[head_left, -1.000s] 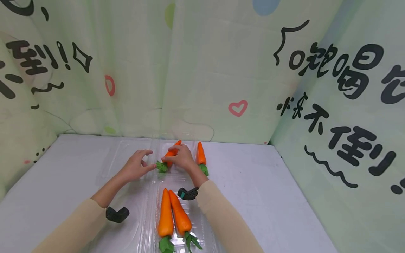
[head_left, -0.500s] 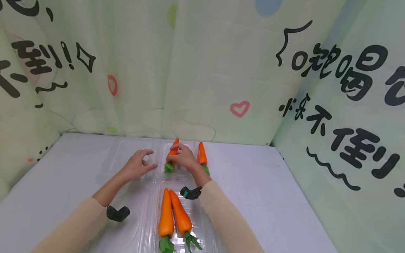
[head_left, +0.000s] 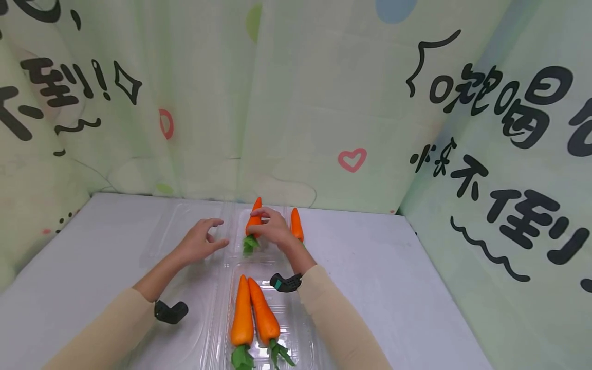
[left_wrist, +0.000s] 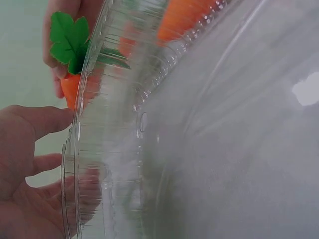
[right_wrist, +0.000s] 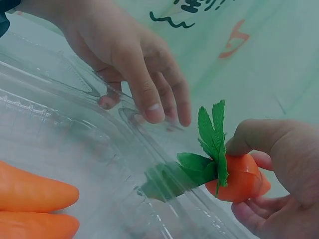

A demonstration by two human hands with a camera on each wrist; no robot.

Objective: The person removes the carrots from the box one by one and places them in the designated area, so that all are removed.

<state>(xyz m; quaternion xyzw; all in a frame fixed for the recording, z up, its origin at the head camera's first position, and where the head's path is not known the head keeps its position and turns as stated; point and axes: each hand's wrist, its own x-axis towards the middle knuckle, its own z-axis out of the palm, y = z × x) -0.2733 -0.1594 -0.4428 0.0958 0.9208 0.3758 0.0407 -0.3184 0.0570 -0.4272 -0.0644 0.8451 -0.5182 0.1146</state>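
My right hand (head_left: 275,227) pinches an orange carrot (right_wrist: 241,179) with green leaves over the far clear plastic box (head_left: 237,213). The carrot's tip points away from me and its leaves (head_left: 250,245) hang toward me. In the right wrist view, the thumb and fingers lie on either side of its thick end. My left hand (head_left: 201,241) is held out left of the carrot, thumb and fingers spread, with nothing between them. Its thumb (left_wrist: 55,119) is right at the clear box edge in the left wrist view.
Two carrots, a left one (head_left: 242,313) and a right one (head_left: 264,313), lie in the near clear box (head_left: 293,308). Another carrot (head_left: 296,225) lies right of the far box, partly behind my right wrist. Clear lids spread left on the white table (head_left: 393,288). A printed curtain (head_left: 287,103) stands behind.
My right hand has moved slightly right and swung the carrot from a slant to nearly straight away from me. The left hand, near the leaves at first, has stayed almost in place.
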